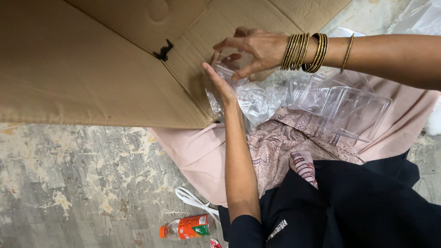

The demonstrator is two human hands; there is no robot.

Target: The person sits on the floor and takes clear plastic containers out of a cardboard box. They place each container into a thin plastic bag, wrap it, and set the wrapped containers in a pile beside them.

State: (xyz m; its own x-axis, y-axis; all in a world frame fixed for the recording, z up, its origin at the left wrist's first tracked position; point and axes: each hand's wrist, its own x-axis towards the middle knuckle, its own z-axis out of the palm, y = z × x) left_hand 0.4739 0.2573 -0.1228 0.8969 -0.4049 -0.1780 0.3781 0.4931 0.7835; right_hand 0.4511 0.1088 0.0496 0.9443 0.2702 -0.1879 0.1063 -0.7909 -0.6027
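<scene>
The person wears many gold bangles (305,52) on the right wrist, a dark sleeve (245,231) on the left arm, and pink patterned cloth (280,147).

The left arm rises straight up the middle of the view, bare from a dark sleeve at the elbow, forearm long and nearly vertical. The left hand (219,82) is held flat and edge-on, fingers together and pointing up and to the left, palm turned toward the right hand. The right arm comes in from the right edge, bare and almost level, its wrist ringed with bangles. The right hand (251,49) hangs just above the left, wrist bent down, fingers spread and curled, thumb and fingertips pinched downward close to the left fingertips
</scene>
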